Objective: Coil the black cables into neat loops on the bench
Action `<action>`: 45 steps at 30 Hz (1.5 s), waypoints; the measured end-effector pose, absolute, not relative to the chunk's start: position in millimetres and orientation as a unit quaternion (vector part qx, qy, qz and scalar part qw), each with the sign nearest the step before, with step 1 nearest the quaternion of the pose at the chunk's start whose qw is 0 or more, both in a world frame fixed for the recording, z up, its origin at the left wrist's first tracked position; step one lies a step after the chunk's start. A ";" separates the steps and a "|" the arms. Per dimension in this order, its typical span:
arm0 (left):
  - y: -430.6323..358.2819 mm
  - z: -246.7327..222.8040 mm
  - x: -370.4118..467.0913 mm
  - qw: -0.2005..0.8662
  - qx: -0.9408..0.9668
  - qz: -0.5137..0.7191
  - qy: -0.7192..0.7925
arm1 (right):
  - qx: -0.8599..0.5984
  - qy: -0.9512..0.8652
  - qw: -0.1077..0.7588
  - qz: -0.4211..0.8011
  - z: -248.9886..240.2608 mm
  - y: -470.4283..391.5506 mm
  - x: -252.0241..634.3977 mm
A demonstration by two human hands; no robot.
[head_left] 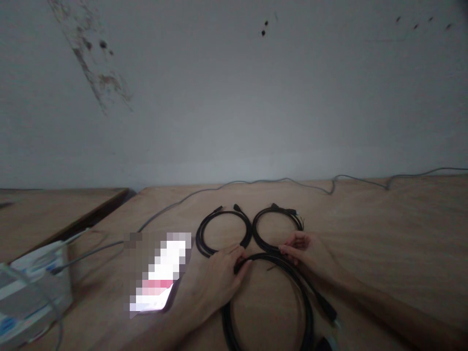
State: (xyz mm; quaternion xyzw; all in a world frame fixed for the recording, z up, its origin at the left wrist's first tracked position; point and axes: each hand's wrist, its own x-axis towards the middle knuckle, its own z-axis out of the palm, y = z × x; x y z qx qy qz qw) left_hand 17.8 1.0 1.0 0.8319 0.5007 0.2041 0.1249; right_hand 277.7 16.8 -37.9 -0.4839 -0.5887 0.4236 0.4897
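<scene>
Three coils of black cable lie on the table: a left coil [198,236], a right coil [256,235] and a larger front coil [309,314]. My left hand [221,273] grips the top left of the front coil between thumb and fingers. My right hand [302,247] is closed in a pinch at the lower edge of the right coil, just above the front coil. What its fingertips hold is too small to make out. A black connector [327,308] points outward at the front coil's right side. A short thin tie end [271,267] shows inside the front coil.
Left of my hands lies a lit phone [166,273], its screen blurred out. A white power strip [36,292] with plugged-in cords sits at the far left. A thin grey cord [190,195] runs along the back of the wooden table [395,243], by the wall [234,107].
</scene>
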 end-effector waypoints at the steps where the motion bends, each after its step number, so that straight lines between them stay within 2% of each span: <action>1: 0.8 1.5 18.3 0.123 0.834 0.202 0.498 | -0.491 -0.605 0.479 0.404 -37.7 14.2 277.3; 4: 0.1 3.6 20.0 0.122 0.836 0.196 0.498 | -0.500 -0.678 0.437 0.314 -39.3 8.1 278.0; 8: 0.4 3.8 20.6 0.121 0.833 0.192 0.504 | -0.418 -0.793 0.395 0.202 -43.6 6.1 281.6; 14: 1.9 2.0 19.2 0.120 0.827 0.206 0.510 | -0.377 -0.820 0.394 0.172 -45.4 7.2 283.3; 22: 1.5 4.3 18.0 0.149 0.819 0.239 0.499 | -0.457 -0.749 0.417 0.237 -43.2 13.8 285.7; 28: 2.0 6.6 17.1 0.150 0.828 0.231 0.488 | -0.437 -0.667 0.402 0.450 -41.0 19.6 288.2; 31: 2.0 8.4 17.7 0.156 0.828 0.229 0.487 | -0.434 -0.644 0.375 0.507 -46.9 26.7 291.7; 35: 3.0 7.5 18.3 0.161 0.834 0.224 0.478 | -0.452 -0.619 0.374 0.521 -52.2 32.7 294.8; 45: 4.6 2.9 16.8 0.164 0.838 0.213 0.474 | -0.456 -0.639 0.417 0.459 -45.9 13.1 278.2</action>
